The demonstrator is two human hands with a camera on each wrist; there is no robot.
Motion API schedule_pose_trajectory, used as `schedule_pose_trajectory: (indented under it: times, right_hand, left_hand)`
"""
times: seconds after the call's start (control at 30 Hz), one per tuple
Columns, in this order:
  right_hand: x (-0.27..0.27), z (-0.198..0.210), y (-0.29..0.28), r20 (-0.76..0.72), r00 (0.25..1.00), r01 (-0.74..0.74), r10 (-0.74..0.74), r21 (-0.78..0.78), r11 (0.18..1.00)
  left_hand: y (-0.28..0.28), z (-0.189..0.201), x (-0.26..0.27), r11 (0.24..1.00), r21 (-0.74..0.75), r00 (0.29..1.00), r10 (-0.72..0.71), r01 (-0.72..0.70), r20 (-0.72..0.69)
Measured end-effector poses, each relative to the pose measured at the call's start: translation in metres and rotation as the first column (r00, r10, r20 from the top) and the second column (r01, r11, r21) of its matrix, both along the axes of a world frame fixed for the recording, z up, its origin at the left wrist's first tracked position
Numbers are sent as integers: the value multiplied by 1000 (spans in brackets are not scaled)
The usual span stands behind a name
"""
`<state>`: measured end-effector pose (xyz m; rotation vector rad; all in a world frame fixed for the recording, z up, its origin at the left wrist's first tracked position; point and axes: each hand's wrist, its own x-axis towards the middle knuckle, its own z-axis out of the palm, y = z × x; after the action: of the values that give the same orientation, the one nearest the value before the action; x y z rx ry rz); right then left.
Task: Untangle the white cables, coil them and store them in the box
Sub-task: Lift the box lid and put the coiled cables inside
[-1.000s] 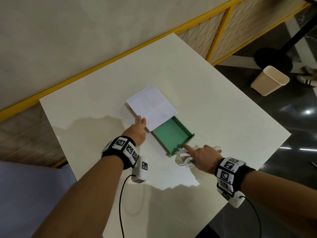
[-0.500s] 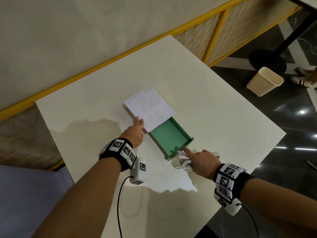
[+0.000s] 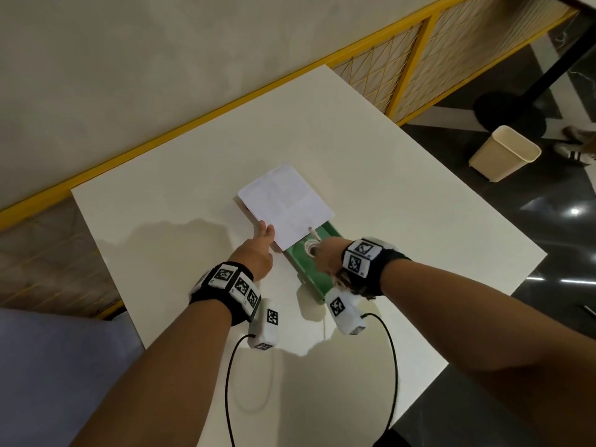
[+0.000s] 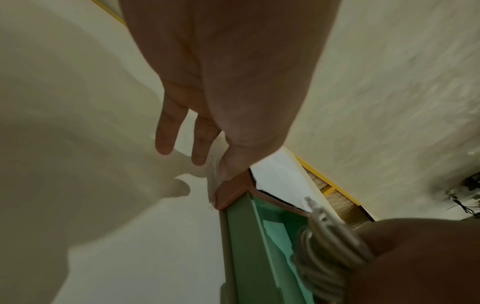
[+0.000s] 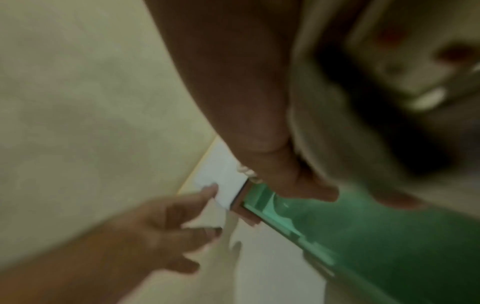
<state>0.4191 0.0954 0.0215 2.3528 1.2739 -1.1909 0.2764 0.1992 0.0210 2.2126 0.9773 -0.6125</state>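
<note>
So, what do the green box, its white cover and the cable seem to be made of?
Green box: probably cardboard with a matte green lining; thin flat walls and a brownish raw edge in the left wrist view.
White cover: looks like thin card or paper, matte, with faint fold lines.
White cable: smooth rubbery plastic sheath, held coiled in flexible loops by the right hand.

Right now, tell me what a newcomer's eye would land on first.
The green box at the middle of the white table, with the right hand holding a coiled white cable in it. The left hand touches the box's white lid.
</note>
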Motion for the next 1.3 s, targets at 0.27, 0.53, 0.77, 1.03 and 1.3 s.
schedule_pose_trajectory:
  times: [0.27,0.53,0.77,1.03,1.3]
  right_hand:
    - [-6,-15,-5,185,981,44,-55,60,997]
    - [-9,-20,-35,165,982,92,-95,23,995]
    - [-10,-13,-17,158,979,123,-132,69,990]
    - [-18,-7,-3,210,972,111,-110,8,994]
    - [-19,-15,-9,336,941,-5,24,-59,998]
  left_hand:
    - [1,-2,0,1000,-12,1000,-2,2,7]
    - [2,-1,-3,1000,-10,1000,-15,15,21]
    - [2,-1,-2,1000,0,1000,-11,11,15]
    - [3,-4,-3,1000,-15,1000,9,-9,20]
    - [3,-6,-2,1000,-1,1000,8,-8,26]
